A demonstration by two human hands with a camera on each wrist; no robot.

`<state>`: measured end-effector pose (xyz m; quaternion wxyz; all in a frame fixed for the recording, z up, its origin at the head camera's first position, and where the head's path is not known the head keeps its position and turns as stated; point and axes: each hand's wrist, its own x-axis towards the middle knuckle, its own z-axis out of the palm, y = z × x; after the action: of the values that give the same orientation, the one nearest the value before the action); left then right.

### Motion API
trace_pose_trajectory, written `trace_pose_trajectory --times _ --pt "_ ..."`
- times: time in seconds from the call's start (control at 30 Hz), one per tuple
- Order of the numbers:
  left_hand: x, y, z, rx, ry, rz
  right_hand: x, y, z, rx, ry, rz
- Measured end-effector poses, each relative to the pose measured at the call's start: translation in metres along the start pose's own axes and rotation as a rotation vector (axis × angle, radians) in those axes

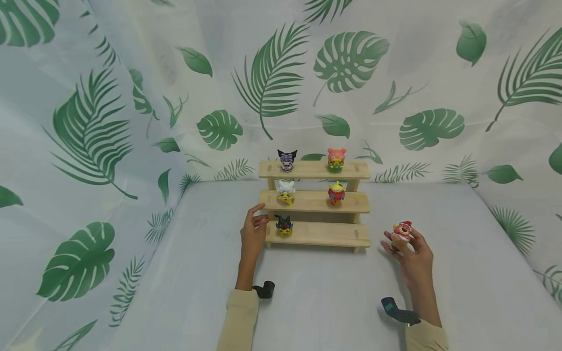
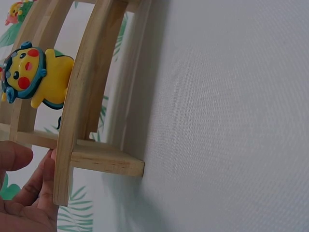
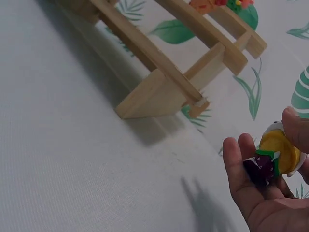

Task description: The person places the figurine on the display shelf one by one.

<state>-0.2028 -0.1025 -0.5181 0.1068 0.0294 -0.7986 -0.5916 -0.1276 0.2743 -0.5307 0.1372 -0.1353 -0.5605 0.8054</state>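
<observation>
A wooden three-tier display rack (image 1: 322,235) holds several small toy figurines. At its left end, my left hand (image 1: 253,233) touches the side with its fingers extended; in the left wrist view the fingers (image 2: 36,186) lie by the lower board's end, thumb apart. On the bottom tier, nearest that hand, is a yellow figurine with a dark hood (image 1: 284,226), its face visible in the left wrist view. Right of the rack, my right hand (image 1: 414,256) pinches a pink figurine with a red hat (image 1: 402,230), off the table. Its yellow and purple parts show in the right wrist view.
A black-purple figurine (image 1: 287,160) and a pink one (image 1: 336,160) stand on the top tier. The middle tier bears a white-hatted figurine (image 1: 286,192) and a red-clad one (image 1: 336,193). Leaf-patterned cloth (image 1: 281,122) rises behind the white table (image 1: 322,297).
</observation>
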Motion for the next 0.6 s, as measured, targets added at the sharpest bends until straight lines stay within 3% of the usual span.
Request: trace_pose_trajectory --times 0.27,0.6 --pt "0.000 0.000 0.000 0.010 -0.006 -0.001 -0.008 -0.006 0.014 -0.230 -0.048 -0.042" --pt "0.000 0.002 0.000 0.013 0.000 -0.013 -0.011 -0.009 0.032 -0.518 -0.033 -0.054"
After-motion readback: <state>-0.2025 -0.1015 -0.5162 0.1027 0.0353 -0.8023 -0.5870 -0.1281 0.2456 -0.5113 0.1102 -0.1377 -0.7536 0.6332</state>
